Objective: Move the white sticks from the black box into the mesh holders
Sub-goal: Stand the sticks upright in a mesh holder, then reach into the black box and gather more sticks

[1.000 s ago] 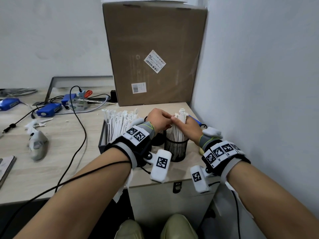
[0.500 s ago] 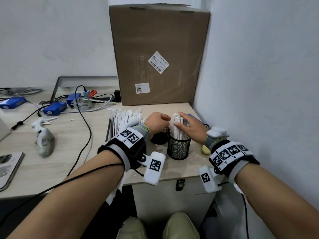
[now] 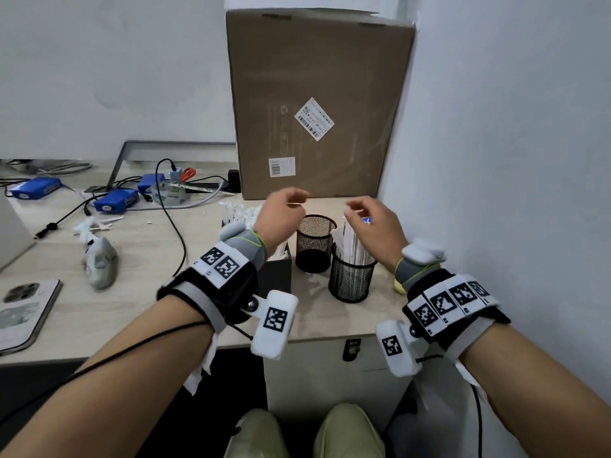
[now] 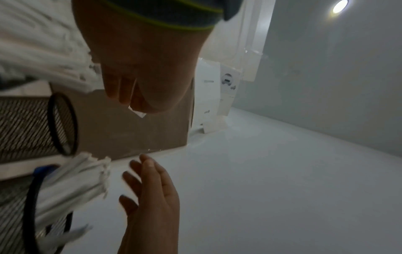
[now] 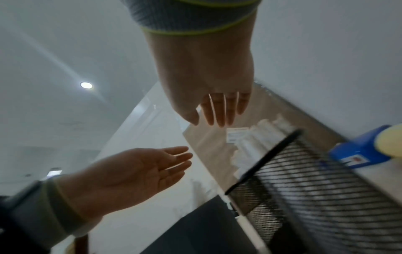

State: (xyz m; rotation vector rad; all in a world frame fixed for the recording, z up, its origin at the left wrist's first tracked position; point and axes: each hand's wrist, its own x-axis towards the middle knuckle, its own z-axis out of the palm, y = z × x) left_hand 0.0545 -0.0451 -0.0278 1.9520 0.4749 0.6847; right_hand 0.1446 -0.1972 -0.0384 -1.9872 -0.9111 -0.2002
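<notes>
Two black mesh holders stand near the desk's front right. The far mesh holder (image 3: 315, 243) looks empty. The near mesh holder (image 3: 351, 281) carries a bundle of white sticks (image 3: 351, 241), seen too in the right wrist view as white sticks (image 5: 259, 137). Left of them, the black box (image 3: 278, 272) keeps more white sticks (image 3: 238, 212). My left hand (image 3: 297, 199) hovers above the box and the far holder, fingers relaxed and holding nothing. My right hand (image 3: 355, 207) hovers over the near holder, also holding nothing. The right wrist view shows the left hand (image 5: 172, 161) with its palm spread.
A tall cardboard box (image 3: 317, 104) stands right behind the holders, and a wall (image 3: 496, 160) closes the right side. A black cable (image 3: 175, 226), blue devices (image 3: 114, 200), a grey lump (image 3: 99, 264) and a phone (image 3: 23, 312) lie to the left. A blue-and-yellow object (image 5: 365, 147) sits beside the near holder.
Both hands have let go of the sticks in the near holder, risen and spread apart. The sticks stay standing in that holder.
</notes>
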